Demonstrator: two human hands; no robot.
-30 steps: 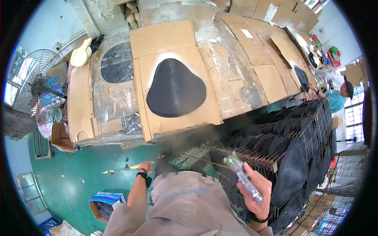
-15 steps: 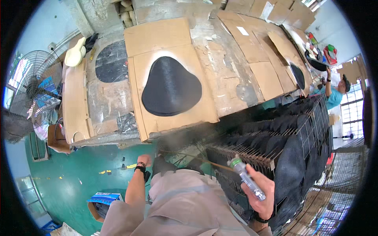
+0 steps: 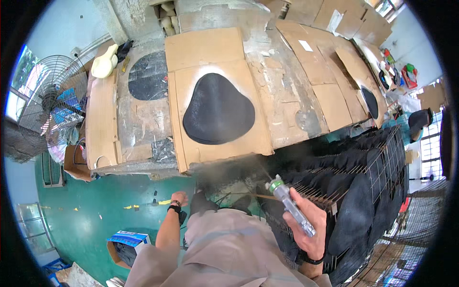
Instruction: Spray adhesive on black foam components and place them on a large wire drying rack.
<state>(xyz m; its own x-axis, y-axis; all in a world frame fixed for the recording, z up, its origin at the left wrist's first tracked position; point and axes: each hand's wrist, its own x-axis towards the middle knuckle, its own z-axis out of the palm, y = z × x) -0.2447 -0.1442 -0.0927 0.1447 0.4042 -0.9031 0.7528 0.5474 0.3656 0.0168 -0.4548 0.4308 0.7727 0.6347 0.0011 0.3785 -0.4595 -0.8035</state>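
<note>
My right hand [image 3: 308, 225] is wrapped round a silver spray gun [image 3: 292, 206] with a green ring near its nozzle. The nozzle points up and left toward the table's front edge, with a faint haze ahead of it. Beyond it, a black pad [image 3: 220, 112] shaped like a rounded triangle lies flat on a cardboard sheet [image 3: 203, 45]. A pale, whitish band surrounds the pad on the cardboard. Off to the left, my left hand [image 3: 179, 197] hangs below the table edge with its fingers curled in and nothing visible in them.
On my right stands a wire rack [image 3: 377, 162] packed with black pads. A caged fan [image 3: 52, 105] and a cream-coloured form [image 3: 104, 63] are at the left. An open blue-and-white box [image 3: 129, 239] sits on the green floor. Another person [image 3: 417, 122] is at the far right.
The view has swung, so the table sits further right. My spray gun has moved left and slightly up. The other person has lowered the raised arm and dark piece out of sight.
</note>
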